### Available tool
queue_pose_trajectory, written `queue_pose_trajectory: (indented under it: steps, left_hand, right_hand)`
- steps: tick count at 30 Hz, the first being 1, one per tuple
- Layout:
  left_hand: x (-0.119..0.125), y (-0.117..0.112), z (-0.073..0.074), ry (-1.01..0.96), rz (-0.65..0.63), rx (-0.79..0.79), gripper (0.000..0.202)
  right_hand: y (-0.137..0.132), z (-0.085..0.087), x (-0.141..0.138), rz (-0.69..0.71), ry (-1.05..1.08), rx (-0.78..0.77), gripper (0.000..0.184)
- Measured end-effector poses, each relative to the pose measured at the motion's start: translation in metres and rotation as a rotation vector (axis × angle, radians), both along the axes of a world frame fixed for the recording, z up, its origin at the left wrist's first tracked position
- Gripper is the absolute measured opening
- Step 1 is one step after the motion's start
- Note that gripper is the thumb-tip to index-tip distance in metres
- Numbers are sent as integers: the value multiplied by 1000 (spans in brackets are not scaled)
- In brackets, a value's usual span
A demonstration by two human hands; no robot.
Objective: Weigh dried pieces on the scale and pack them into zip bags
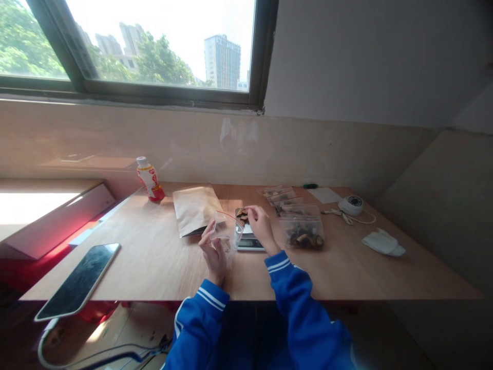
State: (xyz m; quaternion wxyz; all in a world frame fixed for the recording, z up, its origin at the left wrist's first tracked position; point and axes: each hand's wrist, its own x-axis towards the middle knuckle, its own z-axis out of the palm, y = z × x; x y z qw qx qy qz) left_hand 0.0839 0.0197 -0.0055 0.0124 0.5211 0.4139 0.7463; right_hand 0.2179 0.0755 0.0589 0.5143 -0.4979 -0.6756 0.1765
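1. A phone is laid face up at the left edge of the table.
2. A red-and-white bottle is stood upright at the back, just beside a flat brown paper bag.
3. A clear zip bag is held by the left hand. The fingers are closed on its rim, and its mouth is turned open towards the right, just left of the scale.
4. Dried pieces are heaped on the scale's far end.
5. The right hand is stretched over the scale, with thumb and fingertips pinched on those pieces.
6. Filled zip bags are laid in a row to the right of that hand.
7. Farther right, a white round device with its cord and a white cloth are laid well apart from the hands.
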Motion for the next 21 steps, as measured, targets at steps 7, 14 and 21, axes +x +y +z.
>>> queue_pose_trajectory:
  steps: [7,14,21]
  left_hand:
    - [-1,1,-2,24,-25,-14,17]
    - [0,1,0,-18,-52,-10,18]
    - [0,1,-2,-64,-58,-13,18]
  right_hand:
    - [18,-48,-8,39,-468,34,22]
    - [9,-45,0,81,-520,0,23]
    - [2,-44,11,126,-306,-18,31]
